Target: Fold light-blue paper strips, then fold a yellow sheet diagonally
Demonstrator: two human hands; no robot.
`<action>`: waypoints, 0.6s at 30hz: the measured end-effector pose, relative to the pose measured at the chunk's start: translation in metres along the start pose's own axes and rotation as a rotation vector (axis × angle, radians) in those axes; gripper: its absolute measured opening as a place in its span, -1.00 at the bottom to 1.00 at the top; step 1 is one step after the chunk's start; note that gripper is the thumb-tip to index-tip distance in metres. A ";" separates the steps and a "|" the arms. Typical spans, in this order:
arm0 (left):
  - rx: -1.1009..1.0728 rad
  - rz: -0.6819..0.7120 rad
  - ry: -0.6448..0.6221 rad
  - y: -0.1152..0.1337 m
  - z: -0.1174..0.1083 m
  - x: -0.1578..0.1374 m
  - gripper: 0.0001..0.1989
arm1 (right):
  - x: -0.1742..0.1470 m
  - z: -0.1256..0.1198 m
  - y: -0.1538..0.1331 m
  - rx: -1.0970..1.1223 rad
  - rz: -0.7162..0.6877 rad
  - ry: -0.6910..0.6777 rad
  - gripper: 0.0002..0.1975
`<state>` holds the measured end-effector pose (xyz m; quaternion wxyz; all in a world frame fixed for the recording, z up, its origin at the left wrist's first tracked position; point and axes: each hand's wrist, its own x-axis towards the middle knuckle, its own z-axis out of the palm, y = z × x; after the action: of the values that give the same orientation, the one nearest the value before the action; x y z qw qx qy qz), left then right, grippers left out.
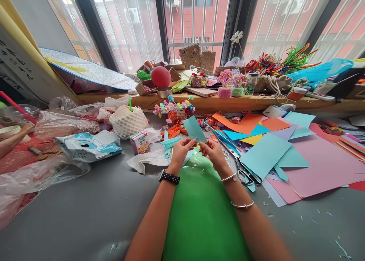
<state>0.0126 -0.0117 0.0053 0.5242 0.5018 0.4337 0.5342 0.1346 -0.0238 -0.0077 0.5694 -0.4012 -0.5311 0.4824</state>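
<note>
My left hand point(181, 153) pinches the lower edge of a teal paper rectangle point(195, 128), raised between both hands; I judge it light, fairly stiff, easily creased, best gripped by its edges. My right hand point(213, 152) pinches near its lower right corner. Beyond, on the wooden ledge point(205, 106), a pink crocheted pot point(224, 92) holds pink flowers point(225, 77); the glass jar point(251, 85) has contents I cannot identify.
</note>
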 end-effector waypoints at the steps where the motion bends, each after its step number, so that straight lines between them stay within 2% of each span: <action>1: -0.033 -0.004 -0.022 0.000 0.000 0.000 -0.77 | 0.000 0.000 0.000 -0.014 0.003 -0.021 -0.80; 5: -0.122 -0.028 -0.015 0.001 0.000 0.000 -0.73 | 0.002 -0.004 -0.001 -0.155 -0.020 -0.095 -0.81; 9: -0.025 -0.009 0.068 0.001 -0.004 0.001 -0.76 | 0.004 -0.014 -0.005 -0.276 -0.169 0.009 -0.79; 12: 0.080 0.037 0.086 0.000 -0.005 0.002 -0.78 | 0.003 -0.019 -0.010 -0.326 -0.276 0.022 -0.74; 16: 0.125 0.051 0.046 -0.003 -0.004 0.003 -0.77 | 0.002 -0.018 -0.011 -0.435 -0.343 -0.067 -0.79; 18: 0.129 0.044 0.056 -0.003 -0.005 0.003 -0.68 | 0.002 -0.018 -0.010 -0.492 -0.353 -0.119 -0.83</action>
<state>0.0087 -0.0079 0.0018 0.4665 0.5291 0.4705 0.5302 0.1533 -0.0233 0.0006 0.4981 -0.3997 -0.7257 0.2558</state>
